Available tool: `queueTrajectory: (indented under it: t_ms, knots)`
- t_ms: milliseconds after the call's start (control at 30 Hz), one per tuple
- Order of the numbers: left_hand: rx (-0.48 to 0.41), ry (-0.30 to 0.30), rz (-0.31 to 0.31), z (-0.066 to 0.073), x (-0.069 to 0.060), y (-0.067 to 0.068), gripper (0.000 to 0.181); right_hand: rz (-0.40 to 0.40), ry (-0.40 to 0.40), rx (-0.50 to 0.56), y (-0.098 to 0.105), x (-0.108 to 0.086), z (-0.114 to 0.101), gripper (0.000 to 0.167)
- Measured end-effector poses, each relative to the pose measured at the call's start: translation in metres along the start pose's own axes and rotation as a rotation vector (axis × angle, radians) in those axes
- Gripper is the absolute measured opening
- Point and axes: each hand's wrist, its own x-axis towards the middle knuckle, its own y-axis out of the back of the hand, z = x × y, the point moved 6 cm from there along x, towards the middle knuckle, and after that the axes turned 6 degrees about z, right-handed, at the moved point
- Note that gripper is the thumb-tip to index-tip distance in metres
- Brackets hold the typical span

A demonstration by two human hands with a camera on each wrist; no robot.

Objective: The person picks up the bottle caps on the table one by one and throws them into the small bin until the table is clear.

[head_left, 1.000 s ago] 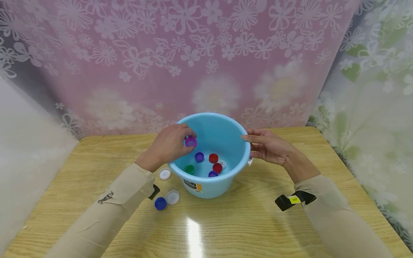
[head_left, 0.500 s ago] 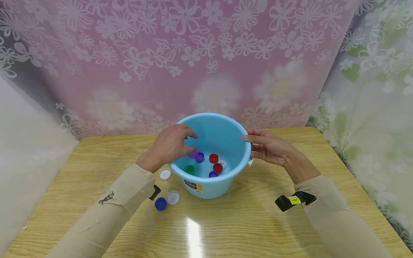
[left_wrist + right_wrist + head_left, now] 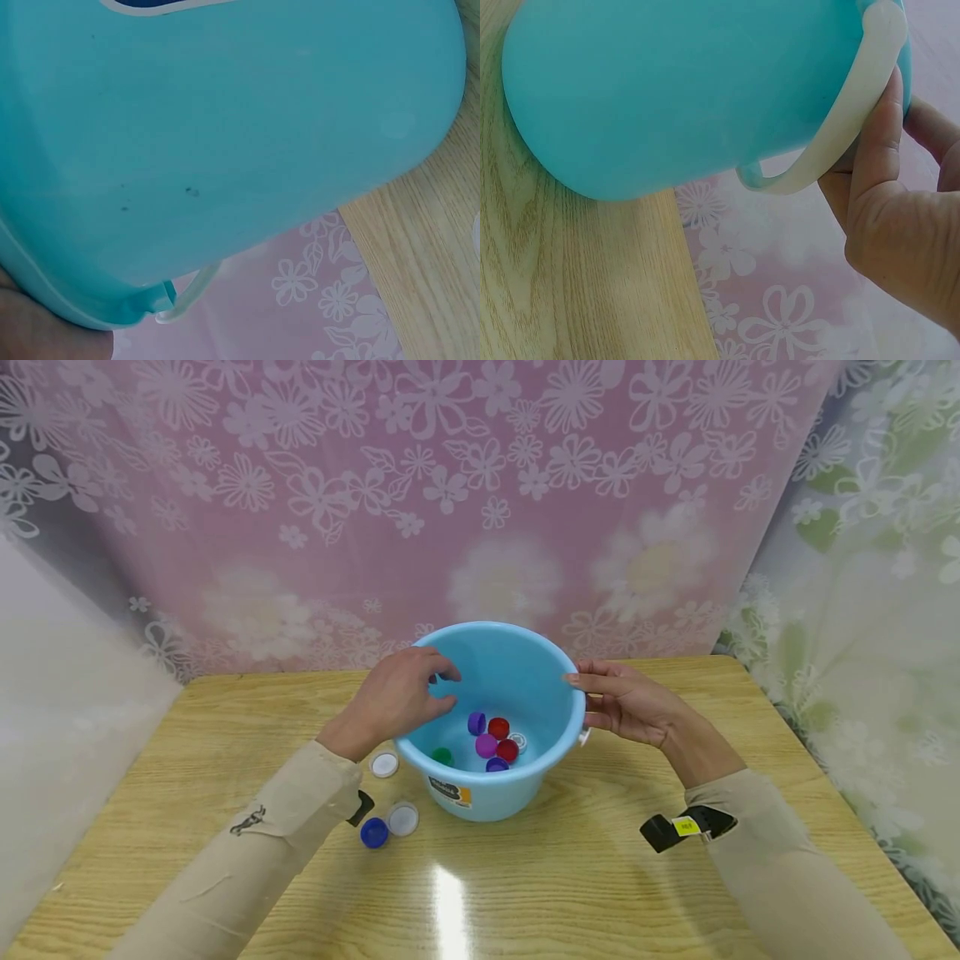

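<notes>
A light blue bucket (image 3: 487, 797) stands upright on the table with several bottle caps on its bottom. Among them are a magenta cap (image 3: 486, 745), a purple cap (image 3: 476, 723) standing on its edge, a red cap (image 3: 498, 728), a green cap (image 3: 442, 756) and a small white piece (image 3: 517, 742). My left hand (image 3: 397, 697) reaches over the left rim, thumb and fingers apart, holding nothing. On the opposite side my right hand (image 3: 630, 702) grips the rim, thumb on top and fingers outside. The right wrist view shows its fingers beside the bucket's white handle (image 3: 840, 112).
Left of the bucket, a blue cap (image 3: 374, 832) and two white caps, one nearer (image 3: 402, 819) and one farther (image 3: 384, 765), lie on the wooden table (image 3: 570, 885). A pink flowered curtain (image 3: 480, 527) hangs behind the table's back edge.
The magenta cap has left my left hand and dropped to the bucket's bottom, near the red caps. One purple cap has tipped onto its edge and shifted slightly right. My right hand stays put.
</notes>
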Motion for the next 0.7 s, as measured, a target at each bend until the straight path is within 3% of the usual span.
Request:
queueTrajectory:
  t_ms: [467,600,700]
  knots:
    - [-0.050,0.013,0.038,-0.0023,-0.0020,0.0014,0.027,-0.002,0.001,-0.008,-0.0003,0.0006,-0.0002,0.009]
    - [-0.116,0.026,0.058,-0.0043,-0.0023,0.0020,0.029,0.005,0.005,-0.017,0.0005,0.0002,-0.0003,0.009]
    - [-0.190,0.030,0.108,-0.0067,-0.0040,0.0042,0.031,0.009,0.004,-0.023,0.0007,0.0003,0.0000,0.011]
